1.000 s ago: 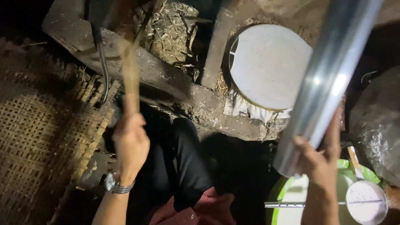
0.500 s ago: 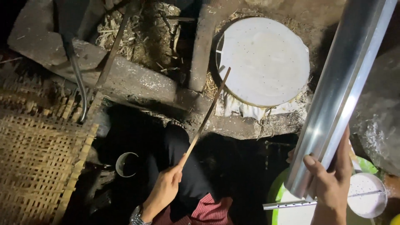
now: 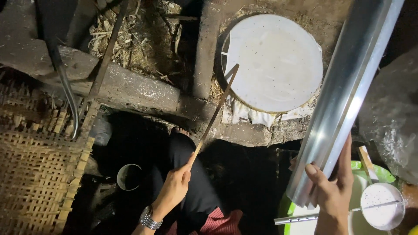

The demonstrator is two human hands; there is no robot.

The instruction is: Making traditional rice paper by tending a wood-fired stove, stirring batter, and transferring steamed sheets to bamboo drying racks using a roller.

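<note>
One green basin [image 3: 379, 172], white batter ladle [image 3: 382, 205] inside

Dim scene, lit from near the camera. Glare streaks the metal tube [image 3: 348, 100] at three o'clock. Deep shadow fills six o'clock and the corners; focus is sharp.

A dim earthen stove [image 3: 143, 93] strewn with straw [image 3: 139, 39], a woven bamboo mat [image 3: 35, 174] at left; the floor seems dark.

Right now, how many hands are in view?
2. The left hand holds a thin stick at lower centre; the right hand grips a shiny metal tube at lower right. No others are visible.
</note>
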